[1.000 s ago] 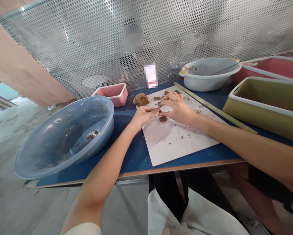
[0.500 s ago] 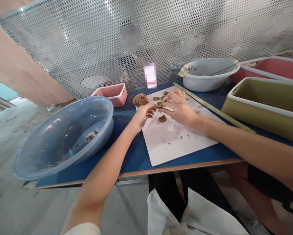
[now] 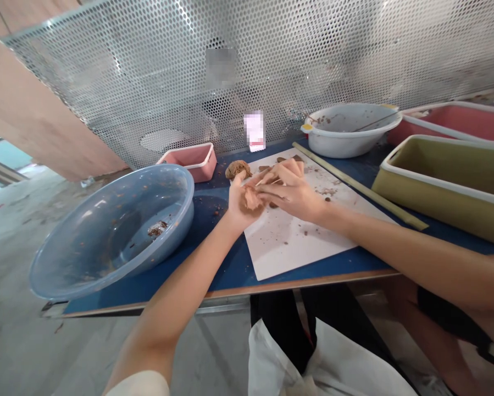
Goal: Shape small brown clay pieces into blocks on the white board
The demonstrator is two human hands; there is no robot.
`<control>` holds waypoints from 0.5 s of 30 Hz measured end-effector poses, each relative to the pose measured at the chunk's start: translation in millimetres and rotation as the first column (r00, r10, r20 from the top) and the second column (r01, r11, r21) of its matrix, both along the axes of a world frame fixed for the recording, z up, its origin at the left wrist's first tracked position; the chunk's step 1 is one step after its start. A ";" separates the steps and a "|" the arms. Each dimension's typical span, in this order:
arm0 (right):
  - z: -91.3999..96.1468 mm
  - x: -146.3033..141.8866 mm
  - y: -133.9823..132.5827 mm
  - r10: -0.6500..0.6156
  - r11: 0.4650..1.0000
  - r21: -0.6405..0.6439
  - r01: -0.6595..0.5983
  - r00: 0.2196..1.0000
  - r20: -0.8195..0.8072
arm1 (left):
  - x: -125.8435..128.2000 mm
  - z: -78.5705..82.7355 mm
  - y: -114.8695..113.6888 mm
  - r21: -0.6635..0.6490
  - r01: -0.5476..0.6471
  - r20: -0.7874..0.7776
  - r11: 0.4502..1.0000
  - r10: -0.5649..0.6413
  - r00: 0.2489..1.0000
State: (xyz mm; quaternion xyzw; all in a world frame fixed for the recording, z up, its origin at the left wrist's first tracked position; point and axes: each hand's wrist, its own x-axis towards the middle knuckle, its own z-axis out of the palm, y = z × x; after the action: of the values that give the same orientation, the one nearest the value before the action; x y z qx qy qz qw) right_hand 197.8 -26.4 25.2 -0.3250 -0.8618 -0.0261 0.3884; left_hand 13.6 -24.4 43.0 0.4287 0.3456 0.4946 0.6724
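Observation:
My left hand (image 3: pixel 239 202) is raised over the left edge of the white sheet (image 3: pixel 300 236), palm turned up, cradling a small brown clay piece (image 3: pixel 253 198). My right hand (image 3: pixel 291 190) reaches across from the right, and its fingertips are pinched together on that same piece. Behind the hands, a rough brown clay lump (image 3: pixel 237 168) sits at the sheet's far left corner. A few small flat clay bits (image 3: pixel 265 168) and crumbs lie on the sheet.
On the blue table (image 3: pixel 226 269), a big blue basin (image 3: pixel 110 228) stands left and a small pink tray (image 3: pixel 191 159) behind it. A white basin (image 3: pixel 349 129), a long stick (image 3: pixel 360 187), an olive tub (image 3: pixel 444 184) and a pink tub (image 3: pixel 456 118) are right. Perforated metal screen behind.
Both hands lifted off the sheet and drew toward me. My left palm turned up with the clay piece in it, and my right fingers closed onto it.

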 end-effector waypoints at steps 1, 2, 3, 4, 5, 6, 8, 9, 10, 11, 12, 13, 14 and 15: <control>0.7 -2.8 -1.6 0.009 1.000 0.003 -0.009 1.000 0.025 | 2.1 4.0 -1.5 -0.051 0.019 0.082 0.998 -0.015 0.997; 1.1 -4.9 -2.7 0.015 1.000 0.011 -0.015 0.999 0.040 | 4.1 8.7 -2.2 -0.099 0.042 0.157 0.994 -0.026 0.987; 1.2 -6.3 -3.3 0.019 1.000 0.019 -0.020 0.999 0.045 | 6.1 13.7 -2.3 -0.139 0.063 0.224 0.988 -0.031 0.974; 0.8 -6.8 -3.4 0.028 0.999 0.027 -0.029 0.999 0.040 | 8.2 18.6 -1.8 -0.168 0.076 0.280 0.983 -0.026 0.960; -0.2 -6.9 -3.1 0.049 0.998 0.033 -0.050 0.998 0.031 | 10.7 23.1 -0.9 -0.184 0.075 0.328 0.980 -0.010 0.945; -1.8 -6.7 -2.6 0.083 0.996 0.034 -0.084 0.996 0.025 | 13.8 26.7 0.2 -0.189 0.063 0.365 0.980 0.011 0.931; -6.3 -7.0 -1.2 0.188 0.982 0.026 -0.189 0.982 0.032 | 22.1 29.7 2.1 -0.180 0.032 0.416 0.983 0.047 0.908; -8.9 -7.7 -0.2 0.244 0.969 0.017 -0.245 0.969 0.042 | 27.2 28.8 2.5 -0.170 0.020 0.432 0.985 0.056 0.900; -11.5 -8.9 0.8 0.294 0.955 0.013 -0.295 0.954 0.051 | 32.6 26.5 2.4 -0.161 0.018 0.441 0.987 0.056 0.896; -13.8 -10.3 1.9 0.333 0.943 0.010 -0.334 0.941 0.055 | 37.7 23.1 1.6 -0.159 0.025 0.445 0.987 0.049 0.894; -15.8 -11.6 3.1 0.353 0.935 0.010 -0.354 0.934 0.052 | 42.0 19.3 0.2 -0.163 0.037 0.444 0.986 0.040 0.895; -17.4 -12.4 4.1 0.355 0.934 0.010 -0.356 0.934 0.045 | 44.8 15.6 -1.7 -0.175 0.051 0.441 0.983 0.032 0.897; -18.5 -12.8 5.0 0.344 0.939 0.010 -0.344 0.938 0.040 | 45.8 12.6 -4.0 -0.193 0.059 0.438 0.979 0.032 0.898; -19.3 -12.6 5.4 0.326 0.945 0.010 -0.327 0.944 0.042 | 44.7 10.8 -6.5 -0.212 0.063 0.435 0.975 0.036 0.900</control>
State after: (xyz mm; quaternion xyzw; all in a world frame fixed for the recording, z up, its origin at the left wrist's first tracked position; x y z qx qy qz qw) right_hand 185.2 -21.1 5.9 -0.1740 -0.9111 0.0248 0.3728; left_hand 58.3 -30.9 53.8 0.2322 0.2358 0.5319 0.7795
